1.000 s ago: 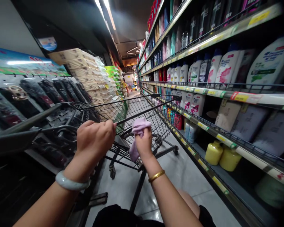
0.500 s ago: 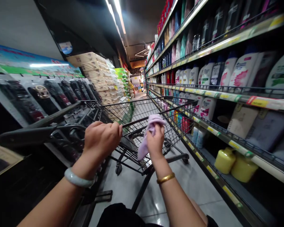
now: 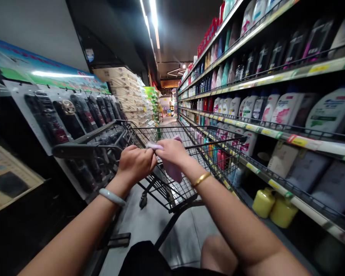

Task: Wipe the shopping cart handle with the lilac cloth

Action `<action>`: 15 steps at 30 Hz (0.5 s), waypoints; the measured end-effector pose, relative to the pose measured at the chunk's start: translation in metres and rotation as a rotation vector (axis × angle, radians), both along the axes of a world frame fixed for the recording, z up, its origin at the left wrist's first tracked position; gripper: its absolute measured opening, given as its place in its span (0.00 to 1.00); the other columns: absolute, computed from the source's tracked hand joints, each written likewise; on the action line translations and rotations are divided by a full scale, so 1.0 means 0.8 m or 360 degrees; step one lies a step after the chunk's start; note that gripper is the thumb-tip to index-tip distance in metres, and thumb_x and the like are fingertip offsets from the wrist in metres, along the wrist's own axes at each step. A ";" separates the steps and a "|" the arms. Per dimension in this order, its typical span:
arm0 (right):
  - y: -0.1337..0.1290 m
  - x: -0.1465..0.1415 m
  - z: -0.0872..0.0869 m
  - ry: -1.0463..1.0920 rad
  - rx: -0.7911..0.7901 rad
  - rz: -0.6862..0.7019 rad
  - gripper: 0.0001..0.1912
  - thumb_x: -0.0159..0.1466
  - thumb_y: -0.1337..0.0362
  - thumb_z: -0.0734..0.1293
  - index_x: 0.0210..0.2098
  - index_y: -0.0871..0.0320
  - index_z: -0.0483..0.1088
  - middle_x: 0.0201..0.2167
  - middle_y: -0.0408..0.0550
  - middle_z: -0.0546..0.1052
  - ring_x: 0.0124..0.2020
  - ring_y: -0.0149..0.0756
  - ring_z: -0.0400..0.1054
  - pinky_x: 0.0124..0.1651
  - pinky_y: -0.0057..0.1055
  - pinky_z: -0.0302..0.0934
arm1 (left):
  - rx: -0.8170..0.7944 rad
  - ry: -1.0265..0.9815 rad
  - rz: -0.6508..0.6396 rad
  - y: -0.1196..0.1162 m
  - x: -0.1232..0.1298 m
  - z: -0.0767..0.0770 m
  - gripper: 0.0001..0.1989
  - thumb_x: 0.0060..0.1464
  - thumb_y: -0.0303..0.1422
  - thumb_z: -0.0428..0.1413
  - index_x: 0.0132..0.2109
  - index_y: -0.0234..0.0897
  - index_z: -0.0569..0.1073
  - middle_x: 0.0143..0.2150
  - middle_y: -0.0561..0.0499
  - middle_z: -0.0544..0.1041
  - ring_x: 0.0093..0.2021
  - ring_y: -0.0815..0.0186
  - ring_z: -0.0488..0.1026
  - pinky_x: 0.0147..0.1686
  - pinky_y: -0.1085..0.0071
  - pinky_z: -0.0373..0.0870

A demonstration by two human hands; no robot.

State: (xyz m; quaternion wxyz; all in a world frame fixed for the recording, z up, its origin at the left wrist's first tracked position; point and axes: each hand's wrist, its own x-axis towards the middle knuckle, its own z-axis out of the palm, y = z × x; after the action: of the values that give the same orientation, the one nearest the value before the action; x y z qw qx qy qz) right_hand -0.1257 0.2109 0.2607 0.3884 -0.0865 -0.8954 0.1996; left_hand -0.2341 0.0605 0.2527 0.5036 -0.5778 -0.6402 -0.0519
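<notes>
A black wire shopping cart (image 3: 186, 188) stands in front of me, tilted in my view. My left hand (image 3: 136, 163) is closed round the cart's dark top bar, knuckles up. Right beside it, my right hand (image 3: 172, 153) grips a light purple cloth (image 3: 174, 171) and presses it round the same bar. One end of the cloth sticks out near my left fingertips; the rest hangs down below my right palm. The fingertips of my right hand are mostly hidden behind the hand and cloth.
Shelves of shampoo bottles (image 3: 287, 107) run along the right, with yellow jars (image 3: 283, 211) low down. On the left hang packaged belts (image 3: 74, 111) on a rack. Stacked cartons (image 3: 123, 88) stand farther along the aisle. The cart's black handle (image 3: 74, 150) juts out to the left.
My right hand, with the purple cloth, has moved left along the bar to meet my left hand. My left hand keeps its grip. The view has shifted slightly.
</notes>
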 end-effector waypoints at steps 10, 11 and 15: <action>0.026 -0.012 0.019 -0.0334 -0.0267 -0.0018 0.11 0.64 0.63 0.68 0.29 0.60 0.80 0.24 0.43 0.80 0.28 0.32 0.69 0.33 0.27 0.58 | -0.0050 -0.0075 -0.0070 -0.014 -0.024 -0.003 0.22 0.70 0.43 0.47 0.33 0.38 0.77 0.27 0.44 0.82 0.28 0.59 0.78 0.42 0.58 0.60; 0.021 -0.010 0.014 -0.0303 -0.0229 -0.0047 0.12 0.66 0.63 0.65 0.34 0.59 0.81 0.30 0.43 0.83 0.31 0.33 0.71 0.35 0.27 0.59 | -0.0056 -0.0090 -0.0078 -0.014 -0.028 -0.003 0.22 0.71 0.42 0.46 0.33 0.38 0.77 0.28 0.44 0.82 0.29 0.59 0.78 0.42 0.58 0.59; 0.009 0.013 0.005 -0.0298 -0.0043 -0.0314 0.11 0.66 0.65 0.65 0.42 0.58 0.80 0.44 0.52 0.84 0.44 0.41 0.74 0.48 0.32 0.62 | -0.0124 -0.0204 -0.0034 -0.012 -0.039 0.001 0.26 0.73 0.43 0.42 0.34 0.37 0.78 0.30 0.41 0.84 0.31 0.58 0.80 0.41 0.58 0.57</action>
State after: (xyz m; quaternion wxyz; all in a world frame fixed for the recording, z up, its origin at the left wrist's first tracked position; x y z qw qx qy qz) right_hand -0.1153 0.2182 0.2644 0.3197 -0.1977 -0.9121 0.1637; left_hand -0.2656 0.0507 0.2532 0.4380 -0.5994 -0.6664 -0.0691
